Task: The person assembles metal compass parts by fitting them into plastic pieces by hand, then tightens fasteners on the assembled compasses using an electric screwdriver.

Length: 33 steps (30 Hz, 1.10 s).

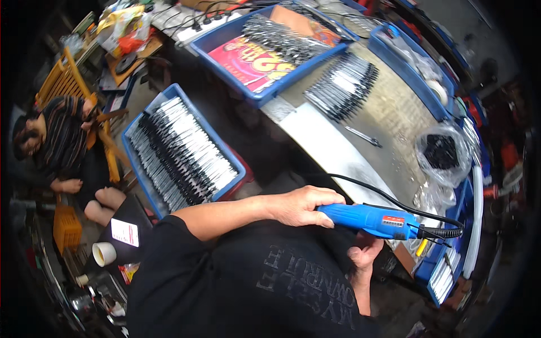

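Observation:
A blue electric screwdriver [366, 219], its body lying almost level and its black cord [383, 194] looping off the right end, is in front of my chest. My left hand [307, 205] is closed around its left end, covering the tip. Just below the tool's body is my right hand [366, 252], thumb showing. The tool hides its other fingers, so I cannot tell whether they grip anything. On the bench beyond, a single pen-like metal piece [363, 136] lies apart from a row of similar black-and-silver pieces [344, 84].
A blue tray [189, 141] packed with slim pieces stands at left; another blue tray [259, 98] is at the back. A clear bag of black parts [442, 152] and a long blue bin [414, 70] line the right. A seated person [65, 141], phone [124, 232] and cup [104, 254] are far left.

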Each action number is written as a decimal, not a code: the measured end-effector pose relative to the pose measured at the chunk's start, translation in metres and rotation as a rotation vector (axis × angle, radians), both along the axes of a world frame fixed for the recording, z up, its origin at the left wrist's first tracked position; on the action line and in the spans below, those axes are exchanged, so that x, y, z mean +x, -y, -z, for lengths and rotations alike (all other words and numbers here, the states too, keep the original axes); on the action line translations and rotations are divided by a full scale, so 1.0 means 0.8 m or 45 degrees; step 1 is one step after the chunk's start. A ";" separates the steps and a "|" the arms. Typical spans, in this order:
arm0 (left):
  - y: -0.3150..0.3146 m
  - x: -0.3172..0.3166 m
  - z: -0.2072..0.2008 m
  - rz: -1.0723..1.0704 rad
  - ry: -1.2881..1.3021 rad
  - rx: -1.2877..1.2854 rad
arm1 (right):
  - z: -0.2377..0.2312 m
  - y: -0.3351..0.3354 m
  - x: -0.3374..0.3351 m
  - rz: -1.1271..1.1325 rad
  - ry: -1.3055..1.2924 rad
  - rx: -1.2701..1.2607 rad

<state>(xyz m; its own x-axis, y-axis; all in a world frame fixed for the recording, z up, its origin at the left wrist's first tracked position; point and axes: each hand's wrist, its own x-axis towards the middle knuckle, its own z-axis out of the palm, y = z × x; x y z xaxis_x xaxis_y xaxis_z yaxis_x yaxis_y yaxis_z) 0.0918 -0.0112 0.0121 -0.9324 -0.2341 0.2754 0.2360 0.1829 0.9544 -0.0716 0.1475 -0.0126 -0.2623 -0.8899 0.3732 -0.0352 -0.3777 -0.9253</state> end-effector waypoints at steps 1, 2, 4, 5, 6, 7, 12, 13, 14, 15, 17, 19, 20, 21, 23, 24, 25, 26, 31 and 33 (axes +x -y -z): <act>-0.006 -0.012 0.001 0.021 -0.045 0.023 | -0.009 0.006 0.010 0.122 0.052 -0.079; -0.007 -0.025 -0.002 0.057 -0.049 0.017 | -0.017 0.009 0.013 0.158 0.046 -0.086; -0.013 -0.047 -0.004 0.128 -0.074 -0.075 | -0.033 0.008 0.015 0.295 0.289 -0.136; -0.018 -0.058 -0.005 0.144 -0.138 -0.108 | -0.041 0.011 0.019 0.391 0.303 -0.206; -0.023 -0.068 -0.007 0.180 -0.144 -0.102 | -0.045 0.009 0.017 0.428 0.295 -0.206; -0.028 -0.077 -0.010 0.230 -0.154 -0.115 | -0.048 0.006 0.014 0.439 0.317 -0.281; -0.049 -0.106 -0.036 0.320 -0.106 -0.091 | -0.071 0.001 -0.004 0.559 0.375 -0.458; -0.053 -0.112 -0.040 0.281 -0.133 -0.125 | -0.078 0.000 -0.006 0.619 0.405 -0.468; -0.056 -0.118 -0.042 0.240 -0.160 -0.157 | -0.083 -0.001 -0.010 0.630 0.404 -0.497; -0.059 -0.126 -0.040 0.161 -0.325 -0.259 | -0.086 -0.003 -0.017 0.601 0.418 -0.533; -0.061 -0.131 -0.042 0.149 -0.284 -0.267 | -0.094 -0.008 -0.028 0.587 0.424 -0.570; -0.066 -0.137 -0.042 0.074 -0.283 -0.290 | -0.103 -0.011 -0.035 0.588 0.440 -0.627; -0.069 -0.141 -0.044 0.086 -0.286 -0.286 | -0.107 -0.013 -0.042 0.568 0.448 -0.647; -0.071 -0.145 -0.050 0.083 -0.263 -0.300 | -0.111 -0.014 -0.044 0.594 0.452 -0.654; -0.074 -0.152 -0.057 0.081 -0.278 -0.360 | -0.115 -0.017 -0.043 0.635 0.448 -0.663; -0.075 -0.155 -0.060 0.087 -0.287 -0.355 | -0.117 -0.017 -0.041 0.704 0.428 -0.728; -0.075 -0.155 -0.064 0.068 -0.317 -0.446 | -0.118 -0.016 -0.039 0.773 0.406 -0.793; -0.075 -0.156 -0.066 0.048 -0.348 -0.536 | -0.116 -0.017 -0.036 0.778 0.395 -0.793; -0.080 -0.159 -0.055 0.023 -0.447 -0.617 | -0.105 -0.022 -0.023 0.935 0.279 -0.727; -0.084 -0.160 -0.051 -0.002 -0.486 -0.594 | -0.101 -0.022 -0.021 0.977 0.371 -0.691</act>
